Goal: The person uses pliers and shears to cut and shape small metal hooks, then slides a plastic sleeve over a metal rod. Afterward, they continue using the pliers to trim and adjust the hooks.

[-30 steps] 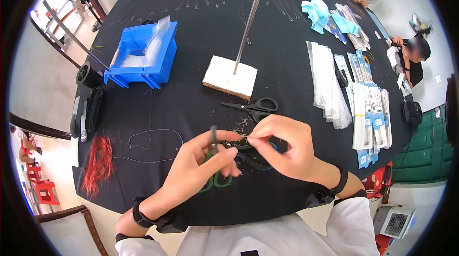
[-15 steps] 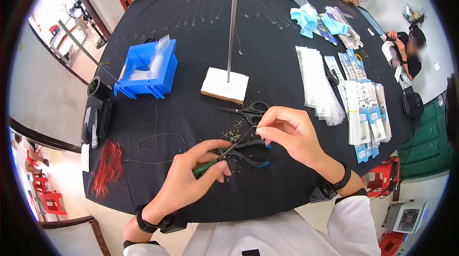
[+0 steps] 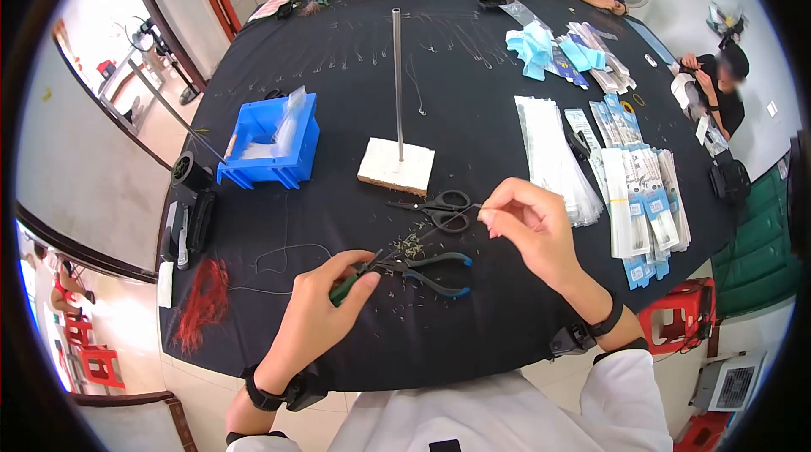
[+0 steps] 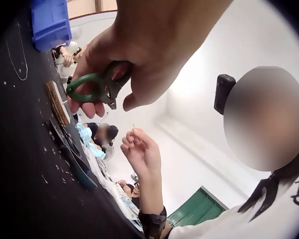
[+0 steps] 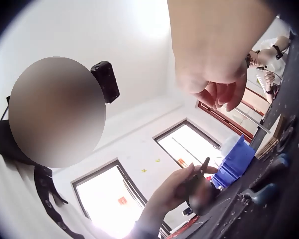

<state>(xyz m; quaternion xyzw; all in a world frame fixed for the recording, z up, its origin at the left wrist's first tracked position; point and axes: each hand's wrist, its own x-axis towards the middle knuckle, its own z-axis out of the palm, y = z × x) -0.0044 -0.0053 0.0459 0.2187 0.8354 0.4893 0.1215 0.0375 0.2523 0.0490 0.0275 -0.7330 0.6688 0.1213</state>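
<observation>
My left hand (image 3: 325,300) grips a small pair of green-handled scissors (image 4: 83,87), their loops showing beneath the palm in the left wrist view. Its fingertips overlap the nose of the pliers (image 3: 441,259) in the head view; those pliers have dark handles with blue ends and lie on the black cloth. To the right and apart from it, my right hand (image 3: 532,232) pinches a thin dark strand (image 3: 460,215) between thumb and forefinger. Black scissors (image 3: 446,210) lie on the cloth beyond, overlapped by the strand. What sits at the pinching fingertips is too small to tell.
Small clippings (image 3: 409,245) litter the cloth near the pliers. A foam block (image 3: 395,166) carries an upright metal rod (image 3: 398,80). Left stand a blue bin (image 3: 296,166) and red threads (image 3: 203,304); right lie clear sleeves (image 3: 549,156) and packets (image 3: 650,207). People sit across the table.
My hands, together at first, have come apart, the right one moving rightward with the strand. The left hand keeps the green scissors, lower and nearer the pliers. The head view has shifted.
</observation>
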